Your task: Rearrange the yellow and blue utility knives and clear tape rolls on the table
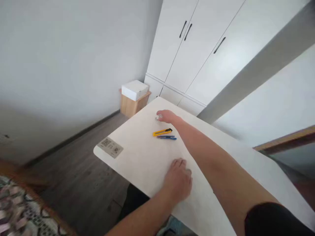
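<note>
My right hand point(166, 116) reaches to the far part of the white table point(140, 150). Its thumb and fingers close on a small, clear, ring-shaped thing point(157, 119), perhaps a tape roll, partly hidden by the fingers. Just nearer to me lies a yellow utility knife point(161, 132) with a black end. Beside it is a blue pen point(167, 137), roughly parallel to the knife and apart from it. Closer to my body, my left hand point(178, 180) rests palm down on the tabletop, fingers loosely bent and holding nothing that I can see.
A printed label point(110, 147) is stuck at the table's left corner. Beyond the table, a white box point(135, 90) sits on a wooden cabinet point(128, 106), near tall white wardrobes point(192, 49). A patterned cloth surface point(22, 209) is at lower left.
</note>
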Demonstrator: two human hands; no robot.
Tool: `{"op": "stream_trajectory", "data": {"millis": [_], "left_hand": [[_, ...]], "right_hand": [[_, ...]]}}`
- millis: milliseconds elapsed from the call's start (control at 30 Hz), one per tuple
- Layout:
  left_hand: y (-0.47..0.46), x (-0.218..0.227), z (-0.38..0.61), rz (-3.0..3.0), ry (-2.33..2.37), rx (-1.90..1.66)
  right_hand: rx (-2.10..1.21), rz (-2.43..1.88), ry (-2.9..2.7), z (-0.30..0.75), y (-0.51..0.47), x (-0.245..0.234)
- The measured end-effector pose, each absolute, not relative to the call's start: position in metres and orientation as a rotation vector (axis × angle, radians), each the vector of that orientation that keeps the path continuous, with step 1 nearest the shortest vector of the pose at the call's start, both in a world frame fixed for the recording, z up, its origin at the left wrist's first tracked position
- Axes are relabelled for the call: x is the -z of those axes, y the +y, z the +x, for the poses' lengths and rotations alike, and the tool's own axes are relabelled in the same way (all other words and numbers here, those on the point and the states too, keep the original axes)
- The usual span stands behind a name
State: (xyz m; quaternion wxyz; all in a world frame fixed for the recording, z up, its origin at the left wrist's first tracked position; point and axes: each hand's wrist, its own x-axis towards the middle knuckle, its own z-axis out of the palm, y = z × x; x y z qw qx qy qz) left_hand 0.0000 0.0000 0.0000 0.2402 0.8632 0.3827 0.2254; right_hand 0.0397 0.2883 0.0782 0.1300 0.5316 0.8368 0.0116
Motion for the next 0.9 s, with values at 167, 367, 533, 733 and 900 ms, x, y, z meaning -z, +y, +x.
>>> {"op": "stream_trajectory", "data": {"millis": [167, 367, 533, 733, 900], "left_hand": [[0.0, -0.001, 0.002, 2.377, 1.062, -0.667], [0.001, 0.001, 0.003, 2.373, 1.069, -0.707], [0.002, 0.004, 0.004, 2.386, 1.068, -0.738], [0.001, 0.008, 0.005, 2.389, 1.078, -0.751], [0.001, 0.006, 0.005, 2.383, 1.075, -0.742]], "right_hand": [[0.01, 1.559, 2.384, 0.028, 0.288, -0.071], [0.068, 1.498, 2.362, 0.023, 0.292, -0.073], [0.086, 1.464, 2.348, 0.022, 0.293, -0.075], [0.091, 1.424, 2.38, 0.023, 0.292, -0.075], [0.086, 1.411, 2.37, 0.022, 0.292, -0.074]]}}
